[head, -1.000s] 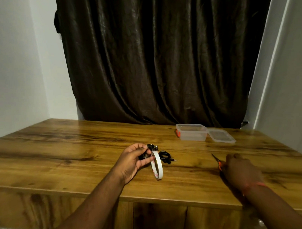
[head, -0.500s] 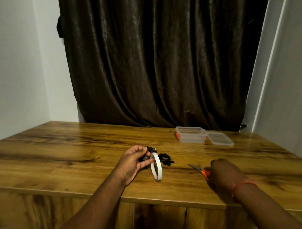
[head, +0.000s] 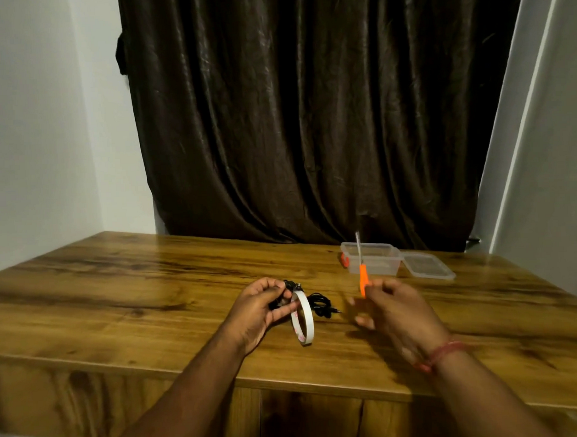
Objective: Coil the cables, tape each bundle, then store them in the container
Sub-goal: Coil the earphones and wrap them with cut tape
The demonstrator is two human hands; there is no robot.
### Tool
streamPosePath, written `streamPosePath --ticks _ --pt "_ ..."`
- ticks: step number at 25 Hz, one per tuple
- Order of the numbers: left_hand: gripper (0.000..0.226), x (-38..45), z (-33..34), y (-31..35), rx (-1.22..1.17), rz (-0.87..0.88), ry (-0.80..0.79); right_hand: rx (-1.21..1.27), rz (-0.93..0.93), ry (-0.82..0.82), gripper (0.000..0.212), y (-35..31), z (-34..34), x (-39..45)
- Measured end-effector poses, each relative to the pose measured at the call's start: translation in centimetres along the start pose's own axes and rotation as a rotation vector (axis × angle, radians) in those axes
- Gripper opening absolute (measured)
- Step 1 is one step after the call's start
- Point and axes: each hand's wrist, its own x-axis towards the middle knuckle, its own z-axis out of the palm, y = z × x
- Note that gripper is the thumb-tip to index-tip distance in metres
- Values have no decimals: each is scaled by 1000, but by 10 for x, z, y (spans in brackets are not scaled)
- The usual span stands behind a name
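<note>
The left hand (head: pixel 256 312) pinches the black cable (head: pixel 316 307) bundle, with a tape (head: pixel 303 319) roll standing against its grip. The right hand (head: pixel 391 308) grips orange scissors (head: pixel 362 271), blades up. Beyond the right grip sit the clear container (head: pixel 372 259) and, beside it, a lid (head: pixel 428 265). All lie over a wooden surface (head: pixel 136 289); a dark curtain (head: pixel 310 119) hangs behind, between white walls.
</note>
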Motion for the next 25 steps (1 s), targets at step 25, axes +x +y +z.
streamPosePath --ticks 25 --pt "14 3 2 3 -137 -12 -26 163 -472 -267 11 57 48 35"
